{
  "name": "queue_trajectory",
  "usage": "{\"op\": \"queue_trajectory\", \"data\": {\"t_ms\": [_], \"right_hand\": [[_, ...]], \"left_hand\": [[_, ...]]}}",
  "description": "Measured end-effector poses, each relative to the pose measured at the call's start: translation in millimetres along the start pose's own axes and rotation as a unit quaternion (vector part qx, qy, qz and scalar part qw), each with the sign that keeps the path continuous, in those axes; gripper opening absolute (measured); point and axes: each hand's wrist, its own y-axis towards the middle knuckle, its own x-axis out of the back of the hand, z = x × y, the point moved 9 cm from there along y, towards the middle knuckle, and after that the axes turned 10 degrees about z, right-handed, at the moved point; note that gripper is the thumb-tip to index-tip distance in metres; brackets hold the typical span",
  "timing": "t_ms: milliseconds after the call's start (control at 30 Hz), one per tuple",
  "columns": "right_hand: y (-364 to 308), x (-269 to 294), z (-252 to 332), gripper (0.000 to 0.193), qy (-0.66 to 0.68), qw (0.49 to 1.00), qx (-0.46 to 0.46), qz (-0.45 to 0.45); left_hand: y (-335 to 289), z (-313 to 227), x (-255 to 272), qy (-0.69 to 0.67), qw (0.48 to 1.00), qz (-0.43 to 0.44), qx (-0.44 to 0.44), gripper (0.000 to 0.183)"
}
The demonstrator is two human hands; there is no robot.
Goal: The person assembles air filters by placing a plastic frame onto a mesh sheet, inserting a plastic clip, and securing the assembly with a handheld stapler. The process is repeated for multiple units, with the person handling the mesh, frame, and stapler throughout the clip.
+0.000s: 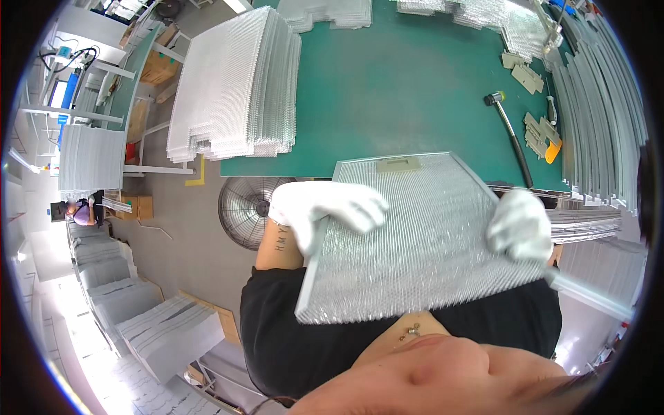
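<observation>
A silvery metal mesh filter panel point(408, 235) is tilted between the table and my chest, its far edge at the table's front edge. Metal framing runs along its far and left sides, and a beige plate sits at the far edge. My left hand point(339, 207), in a white glove, grips the left edge with its fingers across the mesh. My right hand point(520, 227), also gloved, is closed at the right edge; its fingertips are partly hidden. A blurred pale metal strip point(588, 294) extends right from below that hand; whether it joins the panel is unclear.
On the green table point(394, 90) lie a mallet point(510, 131), beige plates point(532, 79) and an orange-handled tool point(552, 151). Mesh sheets point(221, 83) are piled at left, metal frames point(602, 117) at right. A floor fan point(249, 211) stands below; another person point(83, 211) is far left.
</observation>
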Motion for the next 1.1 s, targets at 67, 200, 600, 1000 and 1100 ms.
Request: {"op": "queue_trajectory", "data": {"t_ms": [67,200,600,1000,1100], "right_hand": [[9.0,-19.9,12.7,0.025,0.0,0.999,-0.033,0.023],[3.1,-32.2,18.1,0.025,-0.003,1.0,-0.022,-0.018],[-19.4,10.9,-14.7,0.019,-0.087,0.989,-0.093,-0.078],[-114.3,-61.8,-135.8,0.14,-0.476,0.746,-0.434,-0.171],[-124.9,-59.4,-141.7,0.124,-0.448,0.752,-0.427,-0.227]], "left_hand": [[-17.3,51.6,6.2,0.103,0.971,-0.051,0.211,0.077],[-40.9,102.5,26.0,0.276,0.816,-0.064,0.503,0.074],[6.2,-38.9,27.1,0.01,0.983,-0.137,0.118,0.05],[-18.0,-118.7,78.4,0.455,0.588,-0.668,-0.027,0.029],[-19.3,-116.5,89.8,0.471,0.581,-0.663,0.019,0.027]]}}
